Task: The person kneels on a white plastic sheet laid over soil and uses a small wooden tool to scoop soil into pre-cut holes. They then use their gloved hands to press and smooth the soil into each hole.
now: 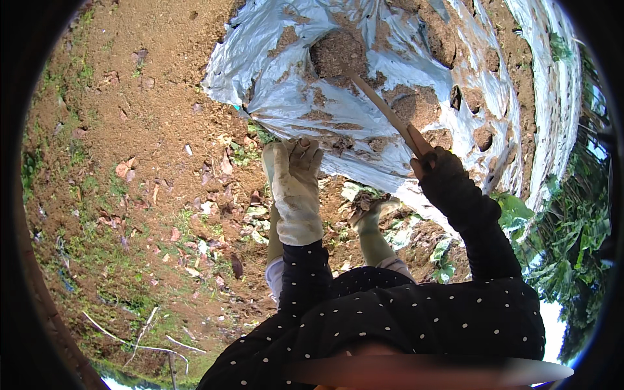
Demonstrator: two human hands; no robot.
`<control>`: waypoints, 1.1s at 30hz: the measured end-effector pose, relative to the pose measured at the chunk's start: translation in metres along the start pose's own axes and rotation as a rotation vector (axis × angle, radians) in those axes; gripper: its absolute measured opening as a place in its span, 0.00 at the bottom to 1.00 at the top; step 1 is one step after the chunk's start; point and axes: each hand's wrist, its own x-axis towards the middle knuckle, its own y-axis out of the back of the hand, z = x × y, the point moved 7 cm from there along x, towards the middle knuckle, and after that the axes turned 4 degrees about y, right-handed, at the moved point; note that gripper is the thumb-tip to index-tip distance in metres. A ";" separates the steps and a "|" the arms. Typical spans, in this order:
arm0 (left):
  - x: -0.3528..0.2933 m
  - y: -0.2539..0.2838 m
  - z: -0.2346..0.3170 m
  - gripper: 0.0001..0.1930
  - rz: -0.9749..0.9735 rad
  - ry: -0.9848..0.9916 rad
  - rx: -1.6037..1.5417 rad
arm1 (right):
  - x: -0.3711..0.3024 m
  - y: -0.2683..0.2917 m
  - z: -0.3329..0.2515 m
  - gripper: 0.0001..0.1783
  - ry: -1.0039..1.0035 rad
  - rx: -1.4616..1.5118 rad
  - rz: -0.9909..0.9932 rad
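Note:
My right hand [445, 175], in a dark fingerless glove, grips a wooden handle [383, 110], with a bare finger stretched along it. The handle slants up and left to a round patch of brown soil [338, 55] in the silvery plastic sheet [279, 97]. Whatever is at its far end cannot be told apart from the soil. My left hand [297, 192] wears a pale, soiled glove and appears to hold nothing. Its fingers are apart and slightly bent, just short of the sheet's near edge.
Pale boots [370, 218] stand on leaf-strewn ground near the sheet. Bare brown soil [156, 97] stretches to the left, with thin sticks [140, 338] at lower left. More holes and loose soil [416, 104] mark the sheet. Green plants [565, 273] grow at right.

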 end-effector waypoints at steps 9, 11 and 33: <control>-0.006 -0.006 -0.018 0.34 -0.017 0.214 0.324 | 0.012 -0.059 0.002 0.16 -0.311 0.232 0.023; -0.013 -0.010 -0.036 0.40 -0.036 0.327 0.364 | -0.022 -0.079 -0.017 0.17 -0.521 0.503 -0.014; -0.002 0.012 -0.009 0.11 0.187 0.005 0.021 | 0.155 -0.108 -0.011 0.23 0.002 0.192 0.672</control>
